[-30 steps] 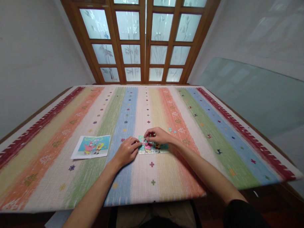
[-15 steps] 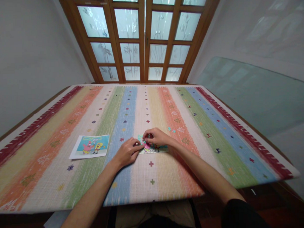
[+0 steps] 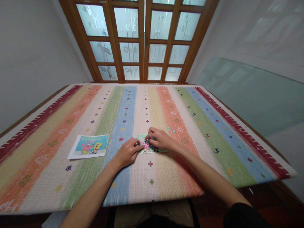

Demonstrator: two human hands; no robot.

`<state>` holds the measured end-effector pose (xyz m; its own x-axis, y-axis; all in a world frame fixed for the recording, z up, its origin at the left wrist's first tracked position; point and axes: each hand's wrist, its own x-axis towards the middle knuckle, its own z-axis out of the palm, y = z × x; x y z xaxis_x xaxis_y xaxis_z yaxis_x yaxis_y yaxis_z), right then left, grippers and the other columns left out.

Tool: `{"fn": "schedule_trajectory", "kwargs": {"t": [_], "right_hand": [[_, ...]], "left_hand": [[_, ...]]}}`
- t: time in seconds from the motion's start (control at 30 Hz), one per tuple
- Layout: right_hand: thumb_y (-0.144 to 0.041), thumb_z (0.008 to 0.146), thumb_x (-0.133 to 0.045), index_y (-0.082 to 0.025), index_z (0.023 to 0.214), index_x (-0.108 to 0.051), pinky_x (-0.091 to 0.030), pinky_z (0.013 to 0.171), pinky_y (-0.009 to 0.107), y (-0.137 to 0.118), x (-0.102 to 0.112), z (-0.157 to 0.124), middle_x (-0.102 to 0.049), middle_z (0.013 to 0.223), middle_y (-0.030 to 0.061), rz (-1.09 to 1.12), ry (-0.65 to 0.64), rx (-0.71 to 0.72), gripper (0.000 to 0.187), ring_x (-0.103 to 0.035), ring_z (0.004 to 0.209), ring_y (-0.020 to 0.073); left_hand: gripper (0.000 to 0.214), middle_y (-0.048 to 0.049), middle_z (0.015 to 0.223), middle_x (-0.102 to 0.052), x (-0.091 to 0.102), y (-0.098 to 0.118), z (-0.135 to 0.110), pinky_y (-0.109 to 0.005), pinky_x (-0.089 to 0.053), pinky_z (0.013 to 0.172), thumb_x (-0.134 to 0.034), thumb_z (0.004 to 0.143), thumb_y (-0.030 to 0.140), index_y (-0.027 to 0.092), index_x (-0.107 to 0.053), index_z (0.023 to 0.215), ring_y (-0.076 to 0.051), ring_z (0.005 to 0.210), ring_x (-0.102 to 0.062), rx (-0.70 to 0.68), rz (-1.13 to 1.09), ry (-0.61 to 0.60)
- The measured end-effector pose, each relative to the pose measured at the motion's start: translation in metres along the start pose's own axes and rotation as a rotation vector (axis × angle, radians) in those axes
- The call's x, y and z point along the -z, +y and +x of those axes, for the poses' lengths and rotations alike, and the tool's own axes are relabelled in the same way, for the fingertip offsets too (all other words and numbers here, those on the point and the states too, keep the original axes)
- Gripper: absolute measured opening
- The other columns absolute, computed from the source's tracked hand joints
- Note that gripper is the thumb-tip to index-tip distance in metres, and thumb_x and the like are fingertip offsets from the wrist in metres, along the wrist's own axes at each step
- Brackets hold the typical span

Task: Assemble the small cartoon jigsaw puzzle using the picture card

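Note:
A small jigsaw puzzle (image 3: 146,148) with a pink figure lies on the striped tablecloth, partly covered by my hands. My left hand (image 3: 128,150) rests at its left edge, fingers curled and the thumb stretched onto its surface. Over the upper middle of the puzzle, my right hand (image 3: 157,137) has thumb and fingertips drawn together in a pinch; anything between them is hidden. Two loose teal puzzle pieces (image 3: 171,129) lie just beyond the right hand, apart from the puzzle.
To the left lies a printed cartoon picture (image 3: 90,146) on white paper. The striped tablecloth (image 3: 149,177) covers the wide table, whose front edge is close to my body. Wooden glass-paned doors (image 3: 142,39) stand behind it, and a pale greenish panel (image 3: 251,90) is at the right.
My right hand has shifted slightly right over the puzzle, its fingertips now more to the right of my left thumb. My left hand stays at the puzzle's left edge.

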<state>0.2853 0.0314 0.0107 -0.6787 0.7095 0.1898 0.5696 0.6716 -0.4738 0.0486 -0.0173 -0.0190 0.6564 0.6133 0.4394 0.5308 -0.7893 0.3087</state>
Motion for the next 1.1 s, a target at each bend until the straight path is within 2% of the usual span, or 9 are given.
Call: {"fn": "schedule_trajectory", "kwargs": {"t": [0.1,0.2,0.3,0.53,0.67,0.8,0.97,1.1], "right_hand": [[-0.016,0.092,-0.058,-0.022,0.11,-0.077,-0.042,0.075,0.027,-0.006,0.0,-0.011,-0.06,0.101,0.0068,-0.096,-0.032,0.019,0.026,-0.057,0.082,0.0165],[-0.021,0.097,-0.055,-0.022,0.113,-0.076,-0.039,0.069,0.027,-0.012,-0.003,-0.017,-0.059,0.105,0.0083,-0.192,-0.089,0.012,0.026,-0.054,0.078,0.0156],[-0.024,0.099,-0.053,-0.021,0.116,-0.075,-0.037,0.066,0.027,-0.016,-0.008,-0.019,-0.059,0.106,0.0094,-0.244,-0.094,-0.017,0.028,-0.053,0.075,0.0154],[-0.018,0.097,-0.054,-0.022,0.116,-0.074,-0.04,0.072,0.027,-0.012,-0.011,-0.024,-0.058,0.104,0.0079,-0.17,-0.02,-0.034,0.029,-0.055,0.081,0.0169],[-0.017,0.096,-0.054,-0.022,0.119,-0.073,-0.041,0.073,0.027,-0.009,-0.01,-0.029,-0.058,0.104,0.0074,-0.145,0.006,-0.037,0.03,-0.055,0.082,0.0169],[-0.02,0.097,-0.053,-0.025,0.122,-0.072,-0.039,0.071,0.027,-0.01,-0.01,-0.032,-0.058,0.104,0.0068,-0.185,-0.011,-0.026,0.031,-0.053,0.08,0.0159],[-0.021,0.099,-0.052,-0.026,0.124,-0.071,-0.037,0.067,0.027,-0.016,-0.011,-0.034,-0.059,0.105,0.0075,-0.268,-0.062,-0.03,0.032,-0.053,0.076,0.0157],[-0.022,0.099,-0.052,-0.027,0.123,-0.071,-0.035,0.065,0.026,-0.017,-0.013,-0.035,-0.059,0.104,0.0077,-0.308,-0.043,-0.025,0.031,-0.052,0.075,0.0153]], "left_hand": [[0.035,-0.0082,0.097,-0.062,0.0,0.001,0.001,-0.034,-0.051,0.08,-0.047,0.095,0.01,0.023,-0.072,0.115,-0.021,0.088,-0.057,-0.005,0.003,-0.002],[0.035,-0.0081,0.097,-0.062,0.0,0.001,0.001,-0.033,-0.051,0.079,-0.046,0.096,0.011,0.023,-0.071,0.117,-0.021,0.088,-0.056,-0.007,0.016,0.002],[0.035,-0.0082,0.095,-0.061,-0.002,0.0,0.0,-0.033,-0.051,0.078,-0.045,0.096,0.011,0.022,-0.071,0.117,-0.021,0.087,-0.056,-0.015,0.028,0.004],[0.033,-0.0093,0.098,-0.063,-0.001,0.001,0.001,-0.034,-0.052,0.078,-0.046,0.096,0.011,0.021,-0.071,0.115,-0.021,0.087,-0.057,-0.04,0.067,0.009],[0.033,-0.0104,0.109,-0.068,-0.001,0.001,0.001,-0.038,-0.053,0.085,-0.047,0.095,0.009,0.021,-0.071,0.115,-0.023,0.096,-0.059,-0.065,0.084,0.009],[0.036,-0.0093,0.121,-0.07,-0.004,0.0,0.0,-0.042,-0.054,0.089,-0.049,0.094,0.007,0.02,-0.068,0.122,-0.025,0.102,-0.058,-0.095,0.096,0.01],[0.036,-0.0085,0.122,-0.072,-0.005,0.0,0.0,-0.043,-0.055,0.086,-0.05,0.094,0.008,0.019,-0.066,0.124,-0.025,0.099,-0.059,-0.092,0.095,0.006],[0.035,-0.0085,0.122,-0.072,-0.006,0.0,0.001,-0.043,-0.055,0.085,-0.05,0.094,0.008,0.019,-0.067,0.123,-0.025,0.098,-0.059,-0.096,0.096,0.022]]}}
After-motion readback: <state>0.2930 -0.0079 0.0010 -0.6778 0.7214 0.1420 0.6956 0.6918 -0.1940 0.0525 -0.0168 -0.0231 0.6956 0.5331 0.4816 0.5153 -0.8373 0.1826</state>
